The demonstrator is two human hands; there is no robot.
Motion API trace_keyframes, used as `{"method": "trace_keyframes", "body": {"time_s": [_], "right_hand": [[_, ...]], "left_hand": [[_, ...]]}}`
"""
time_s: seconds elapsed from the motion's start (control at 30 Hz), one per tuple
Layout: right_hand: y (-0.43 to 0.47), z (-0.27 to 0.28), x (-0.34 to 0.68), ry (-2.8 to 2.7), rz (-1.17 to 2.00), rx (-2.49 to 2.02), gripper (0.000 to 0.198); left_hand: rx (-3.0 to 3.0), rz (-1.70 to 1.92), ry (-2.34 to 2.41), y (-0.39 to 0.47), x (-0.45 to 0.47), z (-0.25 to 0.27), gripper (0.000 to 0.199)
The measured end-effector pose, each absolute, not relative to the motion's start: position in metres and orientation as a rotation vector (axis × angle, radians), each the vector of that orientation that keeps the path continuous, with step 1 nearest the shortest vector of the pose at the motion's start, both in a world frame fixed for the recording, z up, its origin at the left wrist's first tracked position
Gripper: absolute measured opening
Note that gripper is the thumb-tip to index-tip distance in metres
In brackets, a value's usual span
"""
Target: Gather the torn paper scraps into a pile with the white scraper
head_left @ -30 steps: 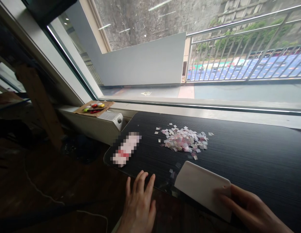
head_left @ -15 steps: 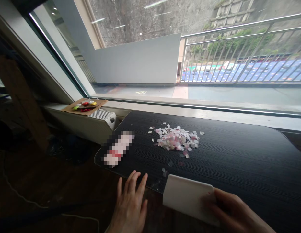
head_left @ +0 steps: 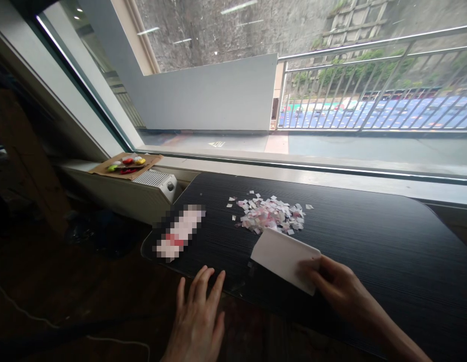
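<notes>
My right hand (head_left: 333,279) grips the right end of a white scraper (head_left: 284,259), a flat, stiff sheet held tilted over the dark table (head_left: 376,236). The scraper's far edge is at the near side of a heap of small white and pink paper bits (head_left: 273,213) and hides part of it. Whether it touches the bits I cannot tell. Over the near table edge, my left hand (head_left: 199,317) holds nothing, with its fingers spread and the tips close to the tabletop.
A blurred-out pinkish strip (head_left: 182,231) lies on the table's left side. Beyond the left end, a cardboard piece (head_left: 95,168) with colourful small items rests on a white heater (head_left: 158,181). A window with a sill (head_left: 293,173) runs behind the table. A pale cable (head_left: 27,311) crosses the floor.
My right hand has moved the scraper away from the near table edge, up to the heap. My left hand stays almost where it was, fingers still spread. The view has shifted slightly.
</notes>
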State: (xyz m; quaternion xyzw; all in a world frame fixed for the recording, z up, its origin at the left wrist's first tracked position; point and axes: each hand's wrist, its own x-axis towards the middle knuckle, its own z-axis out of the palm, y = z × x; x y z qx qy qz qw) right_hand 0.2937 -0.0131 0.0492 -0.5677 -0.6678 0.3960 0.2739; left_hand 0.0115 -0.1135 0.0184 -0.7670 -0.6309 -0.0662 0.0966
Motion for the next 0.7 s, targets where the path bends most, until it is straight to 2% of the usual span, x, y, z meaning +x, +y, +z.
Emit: {"method": "trace_keyframes", "body": {"time_s": [0.1,0.27,0.7], "right_hand": [[-0.017,0.051,0.290,-1.807,1.240,-1.465,0.032],[-0.013,0.053,0.291,-1.741,1.256,-1.479,0.031],[-0.023,0.061,0.279,-1.770,1.598,-1.397,0.036]], "left_hand": [[-2.279,-0.178,-1.868,-0.114,0.011,0.018,0.066],[-2.284,-0.182,-1.875,-0.115,0.011,0.019,0.066],[-2.324,-0.438,-2.039,-0.108,0.010,0.027,0.056]]}}
